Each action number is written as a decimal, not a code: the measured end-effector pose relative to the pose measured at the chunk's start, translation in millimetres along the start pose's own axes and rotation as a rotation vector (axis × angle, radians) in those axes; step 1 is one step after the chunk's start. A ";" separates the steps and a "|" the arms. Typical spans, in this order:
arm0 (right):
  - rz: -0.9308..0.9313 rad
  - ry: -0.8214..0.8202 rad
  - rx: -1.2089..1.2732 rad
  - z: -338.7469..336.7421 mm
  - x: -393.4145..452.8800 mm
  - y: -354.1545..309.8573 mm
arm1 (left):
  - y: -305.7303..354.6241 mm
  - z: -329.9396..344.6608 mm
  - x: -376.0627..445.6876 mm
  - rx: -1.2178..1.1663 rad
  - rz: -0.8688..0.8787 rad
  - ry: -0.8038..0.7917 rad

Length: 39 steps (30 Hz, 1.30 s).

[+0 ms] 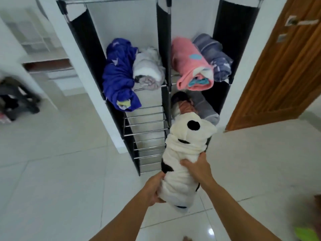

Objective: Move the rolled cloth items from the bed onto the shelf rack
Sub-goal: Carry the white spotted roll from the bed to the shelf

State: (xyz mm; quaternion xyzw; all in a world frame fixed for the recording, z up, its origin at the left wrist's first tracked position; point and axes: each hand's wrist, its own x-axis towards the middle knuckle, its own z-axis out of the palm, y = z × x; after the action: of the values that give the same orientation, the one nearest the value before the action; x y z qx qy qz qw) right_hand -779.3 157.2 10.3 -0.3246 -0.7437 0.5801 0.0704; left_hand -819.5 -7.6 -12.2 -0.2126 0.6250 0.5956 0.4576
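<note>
— Fingers [186,162] of both hands are clenched into the white-and-black roll [184,153], held in the air just in front of the shelf rack [147,122], off any bar. What might go wrong?

— Biggest risk: the roll's far end catches the rack's centre post and unrolls. Smaller: it nudges the grey roll [206,110] already in the rack's lower right bay.

— And the hands?

— Left hand [154,190] cups the near end from below; right hand [196,166] grips the top, both forearms extended toward the rack.
</note>
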 end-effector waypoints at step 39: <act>-0.165 -0.080 -0.468 182.1 299.3 -58.2 | 210.3 -64.2 248.7 -0.297 0.323 -0.085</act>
State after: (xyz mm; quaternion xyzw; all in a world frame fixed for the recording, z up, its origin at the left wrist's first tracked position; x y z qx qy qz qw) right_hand -1123.5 170.6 -75.9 -0.2472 -0.8840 0.3966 0.0111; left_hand -1132.5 43.6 -110.0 -0.1494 0.5365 0.7552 0.3458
